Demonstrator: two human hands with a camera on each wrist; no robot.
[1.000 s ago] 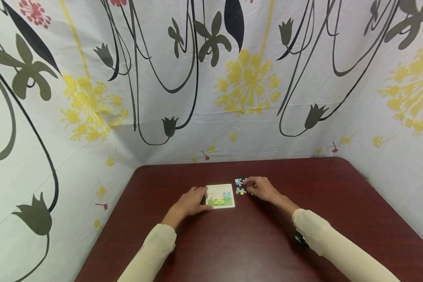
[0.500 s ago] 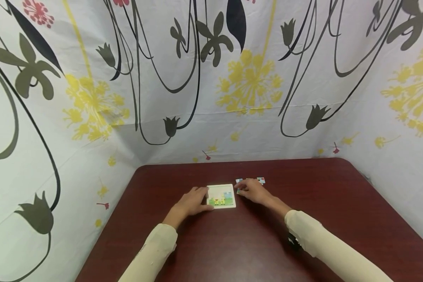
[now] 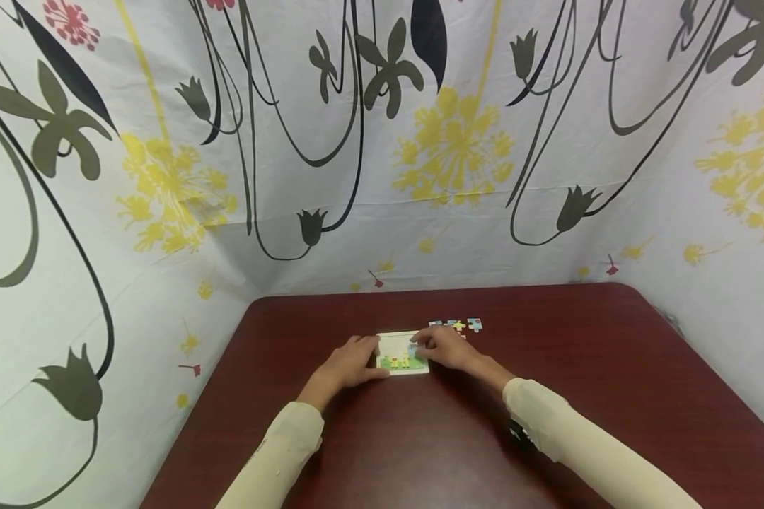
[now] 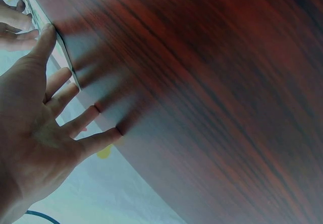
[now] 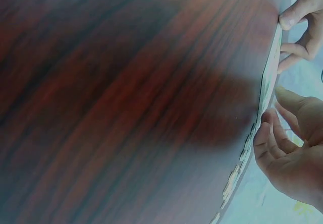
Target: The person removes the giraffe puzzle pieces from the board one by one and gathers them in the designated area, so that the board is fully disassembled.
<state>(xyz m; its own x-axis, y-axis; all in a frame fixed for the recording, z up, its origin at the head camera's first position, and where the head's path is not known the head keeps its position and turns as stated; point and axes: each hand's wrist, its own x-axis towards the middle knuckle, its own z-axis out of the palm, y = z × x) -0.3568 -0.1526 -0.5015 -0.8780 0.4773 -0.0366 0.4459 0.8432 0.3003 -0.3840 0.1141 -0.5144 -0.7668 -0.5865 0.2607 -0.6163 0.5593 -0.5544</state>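
A pale jigsaw tray (image 3: 390, 343) lies on the table, with yellow, green and blue picture pieces along its lower part. My left hand (image 3: 350, 363) rests at the tray's left side, thumb at the near corner and fingers spread along the edge. In the left wrist view, that hand's fingers (image 4: 83, 120) are fairly straight, two of them touching the table. Over the tray's right part, my right hand (image 3: 448, 348) has thumb and fingertips brought together in a pinch at a blue puzzle piece (image 3: 412, 349), mostly hidden by the fingers.
Several loose puzzle pieces (image 3: 475, 324) lie just beyond my right hand, to the right of the tray. The dark red wooden table (image 3: 395, 438) ends at a patterned cloth (image 3: 382, 254) behind it and at the sides.
My right hand has moved left from the loose pieces to the tray's right part, uncovering pieces behind it. My left hand stays at the tray's left side.
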